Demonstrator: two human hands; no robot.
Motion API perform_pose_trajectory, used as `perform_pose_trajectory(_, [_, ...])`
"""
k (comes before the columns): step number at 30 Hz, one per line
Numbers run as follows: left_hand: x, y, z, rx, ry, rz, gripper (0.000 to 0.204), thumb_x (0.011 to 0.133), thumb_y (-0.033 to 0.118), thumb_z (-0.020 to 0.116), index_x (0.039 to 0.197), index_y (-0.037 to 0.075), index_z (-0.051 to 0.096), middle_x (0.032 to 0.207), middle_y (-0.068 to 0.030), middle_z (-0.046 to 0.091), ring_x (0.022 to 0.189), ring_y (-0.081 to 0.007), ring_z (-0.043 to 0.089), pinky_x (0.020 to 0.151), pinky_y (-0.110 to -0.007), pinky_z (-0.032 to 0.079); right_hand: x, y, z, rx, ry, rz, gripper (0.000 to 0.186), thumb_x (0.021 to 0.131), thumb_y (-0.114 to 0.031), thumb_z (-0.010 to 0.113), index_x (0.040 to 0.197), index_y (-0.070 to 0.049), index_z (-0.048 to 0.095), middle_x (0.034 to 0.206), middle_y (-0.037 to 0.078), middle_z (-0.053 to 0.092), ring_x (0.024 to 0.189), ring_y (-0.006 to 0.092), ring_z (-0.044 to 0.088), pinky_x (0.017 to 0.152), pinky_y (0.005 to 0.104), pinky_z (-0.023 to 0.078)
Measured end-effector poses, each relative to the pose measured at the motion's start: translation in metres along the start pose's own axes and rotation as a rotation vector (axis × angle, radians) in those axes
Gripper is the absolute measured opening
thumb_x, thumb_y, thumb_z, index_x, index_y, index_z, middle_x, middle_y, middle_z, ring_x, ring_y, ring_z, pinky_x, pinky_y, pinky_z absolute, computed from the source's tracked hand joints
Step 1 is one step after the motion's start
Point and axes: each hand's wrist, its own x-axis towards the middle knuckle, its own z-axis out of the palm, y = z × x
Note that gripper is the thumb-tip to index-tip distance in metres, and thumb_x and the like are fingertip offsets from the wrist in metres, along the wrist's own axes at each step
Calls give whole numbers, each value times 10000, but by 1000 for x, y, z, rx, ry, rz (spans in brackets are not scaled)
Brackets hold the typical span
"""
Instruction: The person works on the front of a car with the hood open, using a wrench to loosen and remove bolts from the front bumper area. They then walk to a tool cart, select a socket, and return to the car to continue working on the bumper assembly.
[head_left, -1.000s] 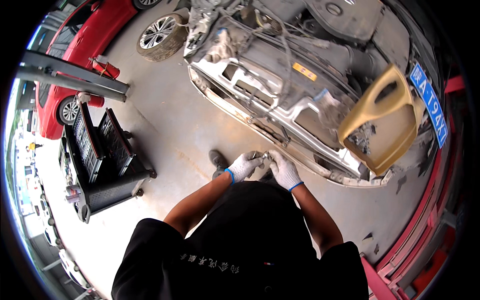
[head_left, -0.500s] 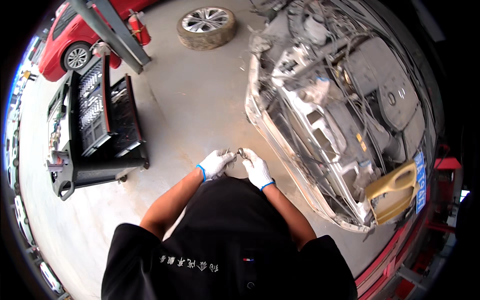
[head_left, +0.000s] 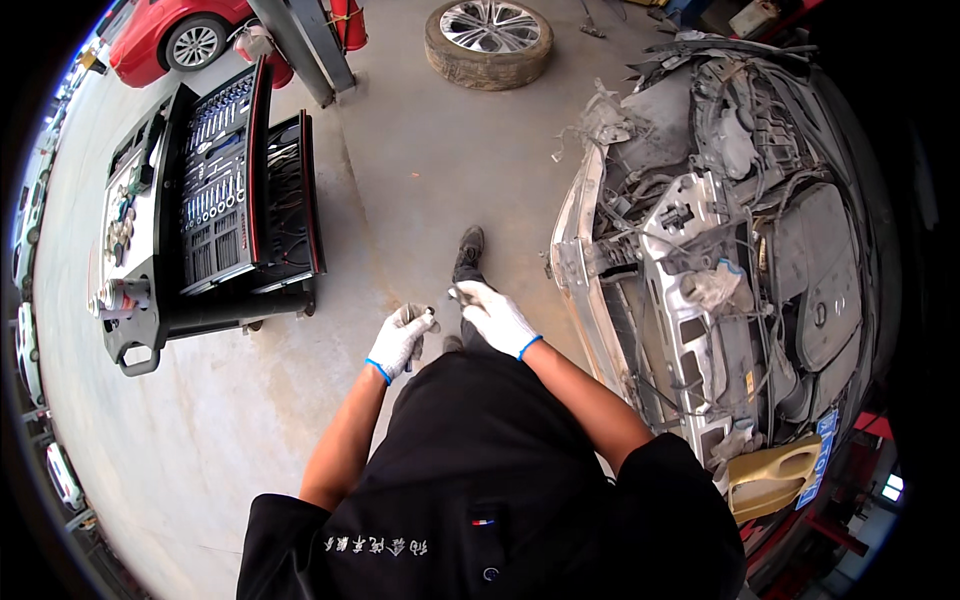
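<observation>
My left hand (head_left: 400, 340), in a white glove with a blue cuff, is closed around a small dark tool whose tip sticks out near the fingers. My right hand (head_left: 495, 315), gloved the same way, pinches a small metal part (head_left: 456, 293) just right of the left hand. Both hands are held in front of my waist, a little apart, above the concrete floor. My dark shoe (head_left: 468, 252) shows just beyond them. What exactly the small tool is cannot be made out.
A stripped car front (head_left: 700, 270) with bare engine bay stands to the right. An open black tool cart (head_left: 215, 200) with socket sets stands at left. A loose wheel (head_left: 490, 32) lies on the floor ahead, a lift post (head_left: 300, 40) and a red car (head_left: 190, 35) beyond.
My view has swung left: the stripped car slid to the right edge and the tool cart came closer. My hands have parted slightly, each keeping its own piece.
</observation>
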Motion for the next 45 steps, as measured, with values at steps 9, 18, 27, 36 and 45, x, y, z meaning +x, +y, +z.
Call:
perform_pose_trajectory(9, [108,116,-11,119,8,53,175,991,208,572,1051,46,598,789,-36,660,421,-59,443,383,-215,360,148,-29,-41,-99,-36,-99,373,907,-142,518,1271,-78,568,1171,190,654,1064,392,620,905,474,498])
perform_pose_trajectory(18, [226,221,57,422,-147,64,225,1004,209,533,1084,11,606,762,-2,626,497,-48,464,459,-217,384,219,-16,-131,-210,178,4,326,914,-144,516,1236,-128,567,1100,185,668,998,405,631,846,514,503])
perform_pose_trajectory(27, [348,259,128,753,-444,164,304,979,245,551,1117,-19,615,820,-73,679,791,-145,638,749,-306,502,240,10,-192,-7,567,259,355,911,-105,512,1258,-87,587,1096,193,676,1019,372,649,878,434,517])
perform_pose_trajectory(36, [493,322,220,1272,-1094,195,314,985,290,541,1029,-1,649,777,-105,674,691,-192,641,668,-339,508,293,22,-226,109,1123,537,348,903,-144,595,1250,-117,594,1021,208,685,961,398,650,808,467,517])
perform_pose_trajectory(45, [530,329,268,1563,-1786,337,344,939,335,582,1044,18,661,982,-181,706,942,-355,672,816,-412,513,342,-44,-177,444,1830,874,361,903,-82,593,1263,-60,596,1044,240,680,968,392,671,800,413,533])
